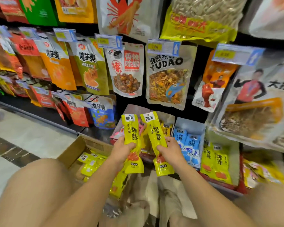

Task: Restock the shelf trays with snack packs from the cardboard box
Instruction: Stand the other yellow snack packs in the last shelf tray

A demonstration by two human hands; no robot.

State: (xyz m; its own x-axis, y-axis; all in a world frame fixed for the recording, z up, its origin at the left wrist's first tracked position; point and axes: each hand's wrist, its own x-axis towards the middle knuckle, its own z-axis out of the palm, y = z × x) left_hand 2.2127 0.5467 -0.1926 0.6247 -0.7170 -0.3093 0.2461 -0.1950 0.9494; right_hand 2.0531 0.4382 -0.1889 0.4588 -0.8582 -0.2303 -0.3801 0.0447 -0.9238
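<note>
Fingers (131, 145) of the left hand (121, 150) are curled round the middle of a long yellow plastic snack pack (131, 128) printed with black characters, holding it nearly upright with its white-labelled end uppermost. The right hand (171, 150) grips a second long yellow snack pack (155, 131) the same way, its fingers wrapped across the front just below the middle; this pack leans left at its top. The two packs are side by side, near but not touching, in front of the trays on the lowest shelf.

Behind them stands a brown-backed card tray (134, 108) holding yellow and pink packs, largely hidden. Just to its right, a white-walled tray (189, 123) holds small blue-and-white packs (188, 145) standing on end. Further right, more upright yellow packs (215, 161) stand in a red-edged tray (240, 185).

The brown cardboard box (72, 151) sits open on the pale tiled floor (31, 136) at the foot of the shelf, below and left of the left hand, with loose yellow packs (90, 163) lying inside it. Above the trays, printed foil pouches hang in rows under blue-and-white price tags (164, 46), among them a grey pouch marked YUDAO (167, 76). Bare knees fill the lower corners.
</note>
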